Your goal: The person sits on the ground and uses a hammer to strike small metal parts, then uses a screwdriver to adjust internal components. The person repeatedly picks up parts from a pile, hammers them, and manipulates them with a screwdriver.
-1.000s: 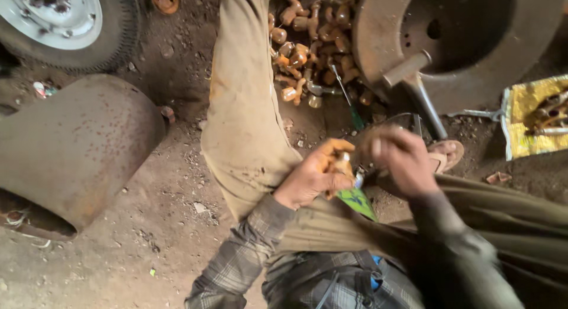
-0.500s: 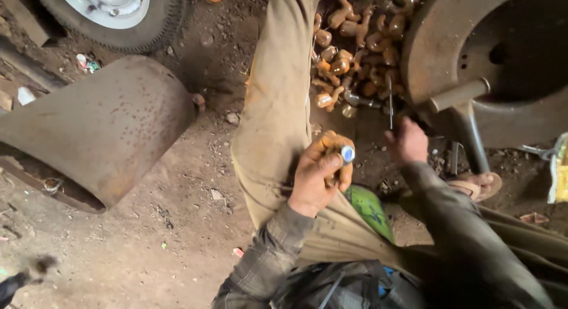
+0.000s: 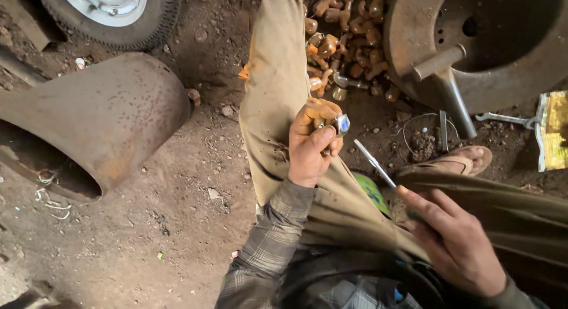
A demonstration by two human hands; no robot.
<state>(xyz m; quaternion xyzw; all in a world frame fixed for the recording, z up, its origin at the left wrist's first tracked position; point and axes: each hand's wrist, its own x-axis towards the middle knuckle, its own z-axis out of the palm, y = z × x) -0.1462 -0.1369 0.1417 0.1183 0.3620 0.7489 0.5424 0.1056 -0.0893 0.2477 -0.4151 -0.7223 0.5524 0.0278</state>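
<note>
Bare dirt floor (image 3: 148,238) spreads under a seated person in tan trousers, with a rusty drum (image 3: 94,119) lying on its side at the left and a tyre (image 3: 112,13) above it. Left hand (image 3: 313,146) is clenched around a small rusty metal fitting (image 3: 331,122) with a shiny blue-tipped end, held just above the outstretched thigh. Right hand (image 3: 455,241) grasps a thin screwdriver (image 3: 376,163) – its fingers pinch the handle end, the bright shaft pointing up-left toward the fitting, not touching it. Beyond the knee lies a heap of rusty fittings (image 3: 343,42), beside a big rusty wheel hub (image 3: 485,42). A sandal (image 3: 455,161) rests near the hub – just right of the screwdriver.
</note>
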